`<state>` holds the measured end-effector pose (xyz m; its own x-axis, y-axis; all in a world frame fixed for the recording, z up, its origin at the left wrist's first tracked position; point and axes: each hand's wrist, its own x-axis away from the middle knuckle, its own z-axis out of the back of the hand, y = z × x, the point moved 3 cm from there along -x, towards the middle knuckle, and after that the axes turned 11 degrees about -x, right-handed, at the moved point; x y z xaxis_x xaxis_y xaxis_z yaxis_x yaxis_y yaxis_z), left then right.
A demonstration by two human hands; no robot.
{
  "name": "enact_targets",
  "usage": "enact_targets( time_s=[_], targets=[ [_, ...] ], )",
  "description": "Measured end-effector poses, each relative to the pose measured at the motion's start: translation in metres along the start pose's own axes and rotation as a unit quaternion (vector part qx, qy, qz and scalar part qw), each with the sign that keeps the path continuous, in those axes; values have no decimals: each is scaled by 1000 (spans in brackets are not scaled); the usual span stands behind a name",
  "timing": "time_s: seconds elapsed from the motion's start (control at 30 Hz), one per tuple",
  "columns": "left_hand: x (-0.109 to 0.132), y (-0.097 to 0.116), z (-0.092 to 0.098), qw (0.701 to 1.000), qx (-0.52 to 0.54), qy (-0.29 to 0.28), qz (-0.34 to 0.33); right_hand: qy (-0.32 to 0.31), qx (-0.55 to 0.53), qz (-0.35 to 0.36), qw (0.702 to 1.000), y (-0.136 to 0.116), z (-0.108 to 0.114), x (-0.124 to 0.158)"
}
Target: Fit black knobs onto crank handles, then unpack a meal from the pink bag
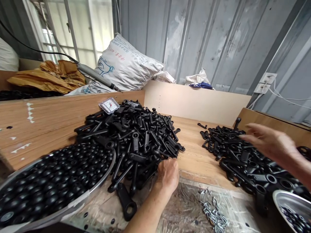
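Left hand [167,174] at the near edge of a large heap of black ring-ended handles [136,139], back of the hand upward, fingers curled down against the parts. Fingertips are hidden among the handles, so I cannot tell whether they pinch one. A larger handle [126,202] lies just left of this hand, at the heap's near edge.

Right hand [272,142] spread, fingers extended and slightly apart, held over a second heap of the same handles [245,161]. From this angle it appears to be just above the parts, though contact is hard to judge. A single handle [202,125] lies apart, beyond that heap.

Both heaps sit on a wooden tabletop [194,152], with a strip of bare wood between them. A steel basin [107,174] full of black balls [48,191] touches the large heap on its left. A smaller steel basin [289,202] at lower right holds black parts. Loose screws [213,210] lie on a crumpled plastic sheet [179,207] near the tabletop's front edge. A small square clock [109,105] rests on top of the large heap. Behind, white woven sacks [126,64] lean toward a corrugated metal wall [206,35].
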<state>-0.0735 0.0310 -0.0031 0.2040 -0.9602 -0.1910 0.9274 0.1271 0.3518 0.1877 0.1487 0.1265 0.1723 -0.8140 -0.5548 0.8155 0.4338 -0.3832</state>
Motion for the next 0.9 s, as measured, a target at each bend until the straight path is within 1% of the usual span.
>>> enact_targets(
  time_s=[0.03, 0.07, 0.13, 0.2, 0.27, 0.3, 0.37, 0.4, 0.43, 0.47, 0.53, 0.57, 0.6, 0.63, 0.67, 0.7, 0.73, 0.77, 0.8, 0.83, 0.9],
  targets=[
    [0, -1, 1, 999, 29, 33, -5, -32, -27, 0, 999, -6, -13, 13],
    [0, -1, 2, 996, 65, 67, -11, -77, -48, 12, 996, -16, -30, 30],
    [1, -1, 5, 979, 160, 124, -28, -183, -89, 37, 978, -38, -66, 65],
    [2, -1, 9, 953, 262, 145, -43, -263, -131, 62, 954, -62, -95, 95],
    [2, 0, 12, 918, 374, 129, -39, -298, -174, 76, 936, -81, -112, 112],
    [2, 1, 12, 892, 437, 110, -27, -304, -192, 79, 930, -88, -116, 116],
    [2, 4, 11, 829, 555, 64, 19, -301, -218, 69, 926, -98, -119, 119],
    [3, 5, 10, 797, 600, 42, 44, -297, -225, 60, 926, -101, -120, 119],
    [3, 5, 9, 774, 630, 22, 66, -292, -230, 48, 927, -103, -120, 118],
    [3, 5, 8, 762, 643, 14, 79, -287, -233, 35, 928, -103, -120, 116],
    [3, 3, 7, 757, 648, 21, 80, -293, -247, 9, 924, -102, -118, 113],
    [3, 2, 8, 761, 645, 29, 67, -311, -262, -3, 914, -101, -117, 111],
    [2, 1, 7, 766, 640, 30, 50, -339, -283, -13, 897, -101, -116, 110],
    [3, 2, 6, 771, 636, 15, 28, -374, -306, -19, 875, -100, -114, 109],
    [3, 4, 4, 772, 635, -21, 2, -410, -326, -19, 852, -101, -113, 108],
    [4, 8, 0, 770, 633, -76, -20, -441, -341, -15, 830, -102, -111, 107],
    [6, 12, -4, 765, 629, -134, -34, -461, -349, -7, 816, -104, -110, 107],
    [8, 16, -9, 760, 622, -185, -39, -466, -349, 2, 813, -105, -109, 106],
    [9, 19, -13, 757, 615, -219, -33, -458, -339, 11, 822, -106, -108, 106],
    [10, 21, -18, 758, 607, -240, -22, -441, -322, 19, 837, -107, -106, 105],
    [10, 23, -24, 766, 593, -247, 13, -385, -269, 23, 882, -102, -100, 104]
  ],
)
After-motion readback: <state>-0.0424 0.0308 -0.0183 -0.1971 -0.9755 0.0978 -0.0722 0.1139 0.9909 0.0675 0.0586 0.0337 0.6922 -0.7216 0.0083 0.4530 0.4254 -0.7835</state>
